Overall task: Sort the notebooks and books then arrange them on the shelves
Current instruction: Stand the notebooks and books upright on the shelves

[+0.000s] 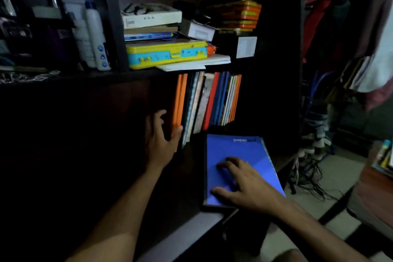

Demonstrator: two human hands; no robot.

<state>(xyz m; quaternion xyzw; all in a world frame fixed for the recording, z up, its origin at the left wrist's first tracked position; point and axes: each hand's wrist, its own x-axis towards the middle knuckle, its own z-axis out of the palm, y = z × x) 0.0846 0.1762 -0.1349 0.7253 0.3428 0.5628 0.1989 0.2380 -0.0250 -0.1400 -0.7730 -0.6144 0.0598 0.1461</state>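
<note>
A row of books stands upright on the lower shelf, leaning slightly left. My left hand props the row's left end, thumb against the outer orange notebook, fingers spread and not closed around it. A blue notebook marked "paper" lies flat on the shelf in front of the row, its near end over the shelf's front edge. My right hand rests flat on its cover, fingers apart.
On the upper shelf lie a yellow and blue case, a white box, loose papers and stacked orange boxes. Bottles stand at the left. Clothes hang at the right, with cables on the floor.
</note>
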